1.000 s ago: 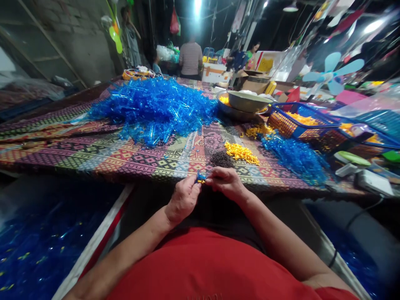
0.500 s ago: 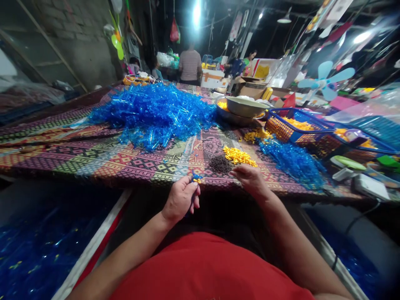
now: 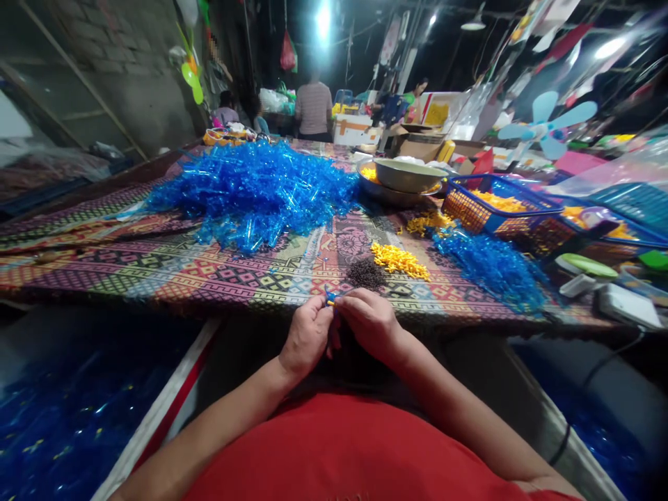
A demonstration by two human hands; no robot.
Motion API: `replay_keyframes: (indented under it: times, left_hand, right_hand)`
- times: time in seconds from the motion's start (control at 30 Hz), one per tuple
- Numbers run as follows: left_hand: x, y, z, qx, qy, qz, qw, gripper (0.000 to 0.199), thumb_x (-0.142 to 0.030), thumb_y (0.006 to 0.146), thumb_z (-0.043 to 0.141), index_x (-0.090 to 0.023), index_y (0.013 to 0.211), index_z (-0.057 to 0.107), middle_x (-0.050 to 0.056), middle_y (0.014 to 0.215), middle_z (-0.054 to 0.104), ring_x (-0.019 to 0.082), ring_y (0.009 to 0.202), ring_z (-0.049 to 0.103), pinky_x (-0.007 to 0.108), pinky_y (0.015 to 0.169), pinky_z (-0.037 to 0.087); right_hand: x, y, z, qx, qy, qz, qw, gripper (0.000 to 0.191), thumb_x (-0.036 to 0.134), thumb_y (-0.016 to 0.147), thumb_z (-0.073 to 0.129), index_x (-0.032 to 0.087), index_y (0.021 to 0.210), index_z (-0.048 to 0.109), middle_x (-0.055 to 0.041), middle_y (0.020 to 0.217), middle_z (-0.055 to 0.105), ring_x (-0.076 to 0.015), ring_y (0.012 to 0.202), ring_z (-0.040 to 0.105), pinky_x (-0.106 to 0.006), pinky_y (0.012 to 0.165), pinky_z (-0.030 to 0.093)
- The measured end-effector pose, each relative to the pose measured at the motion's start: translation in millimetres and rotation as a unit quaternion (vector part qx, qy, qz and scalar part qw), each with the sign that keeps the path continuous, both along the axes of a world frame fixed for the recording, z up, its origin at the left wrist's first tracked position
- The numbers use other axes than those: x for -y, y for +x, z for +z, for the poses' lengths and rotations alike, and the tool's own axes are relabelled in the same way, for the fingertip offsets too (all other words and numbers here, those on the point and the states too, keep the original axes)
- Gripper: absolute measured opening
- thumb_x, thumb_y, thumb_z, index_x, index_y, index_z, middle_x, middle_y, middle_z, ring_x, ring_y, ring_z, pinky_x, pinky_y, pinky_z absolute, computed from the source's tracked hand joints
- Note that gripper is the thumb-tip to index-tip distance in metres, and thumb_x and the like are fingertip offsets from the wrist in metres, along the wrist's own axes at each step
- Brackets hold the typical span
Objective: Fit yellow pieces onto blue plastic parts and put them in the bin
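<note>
At the table's near edge, my left hand [image 3: 307, 332] is closed around a small blue plastic piece [image 3: 330, 296] with a bit of yellow on it. My right hand [image 3: 369, 319] meets it there, thumb and fingers pinched at a small yellow plastic part [image 3: 332, 303] against the blue piece. Fingers cover most of both parts. Just beyond my hands lie a small heap of dark beads [image 3: 366, 274] and a heap of yellow plastic parts [image 3: 401, 261].
A large pile of clear blue plastic pieces [image 3: 261, 188] covers the patterned cloth [image 3: 250, 282] ahead. To the right are stacked metal bowls [image 3: 404, 175], a smaller blue pile [image 3: 485, 264], blue baskets [image 3: 495, 202] and a fan [image 3: 545, 125]. People stand farther back.
My right hand has come left from beside the dark and yellow heaps to my left hand, and now pinches at the piece. The left hand keeps its hold.
</note>
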State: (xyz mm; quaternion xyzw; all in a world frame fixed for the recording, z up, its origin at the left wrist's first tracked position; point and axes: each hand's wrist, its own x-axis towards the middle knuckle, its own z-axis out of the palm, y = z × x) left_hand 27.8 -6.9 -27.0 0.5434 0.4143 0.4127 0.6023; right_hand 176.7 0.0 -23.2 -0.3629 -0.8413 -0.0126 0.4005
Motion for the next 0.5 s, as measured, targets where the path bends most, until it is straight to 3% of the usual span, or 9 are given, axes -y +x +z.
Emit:
replay_keyframes:
  times: [0.13, 0.3, 0.4, 0.5]
  left_hand:
    - [-0.6, -5.2, 0.0, 0.052, -0.019, -0.009, 0.998, 0.027, -0.041, 0.082, 0.047, -0.015, 0.084, 0.054, -0.001, 0.053, 0.059, 0.008, 0.036, 0.048, 0.017, 0.035, 0.036]
    - [-4.1, -9.4, -1.8, 0.113, -0.059, -0.041, 0.991, 0.031, -0.043, 0.084, 0.043, -0.014, 0.085, 0.054, -0.001, 0.05, 0.057, 0.008, 0.032, 0.045, 0.019, 0.034, 0.033]
    - [-3.2, -10.8, -3.8, 0.076, -0.031, 0.025, 0.996, 0.027, -0.041, 0.083, 0.046, -0.016, 0.082, 0.053, -0.003, 0.049, 0.054, 0.008, 0.033, 0.042, 0.019, 0.033, 0.03]
    - [-2.0, -14.7, -4.2, 0.02, 0.011, 0.117, 0.993, 0.021, -0.037, 0.082, 0.05, -0.017, 0.075, 0.053, -0.003, 0.057, 0.055, 0.007, 0.045, 0.047, 0.017, 0.042, 0.036]
  right_hand:
    - [-6.1, 2.3, -3.2, 0.025, 0.005, -0.003, 1.0, 0.017, 0.012, 0.086, 0.045, 0.018, 0.089, 0.061, -0.0055, 0.074, 0.06, -0.014, 0.065, 0.053, -0.026, 0.061, 0.044]
    - [-7.4, -6.4, 1.5, 0.016, -0.031, -0.017, 0.999, 0.018, 0.011, 0.084, 0.045, 0.018, 0.085, 0.061, -0.0027, 0.068, 0.055, -0.0112, 0.058, 0.049, -0.021, 0.053, 0.039]
    - [-9.1, -18.2, 3.7, 0.058, -0.014, -0.033, 0.998, 0.018, 0.012, 0.083, 0.046, 0.016, 0.073, 0.06, -0.002, 0.064, 0.05, -0.0104, 0.053, 0.042, -0.022, 0.049, 0.034]
    - [-15.3, -32.1, 2.7, 0.092, 0.028, -0.035, 0.995, 0.016, 0.013, 0.08, 0.048, 0.015, 0.066, 0.057, -0.003, 0.062, 0.049, -0.0122, 0.053, 0.039, -0.024, 0.051, 0.033]
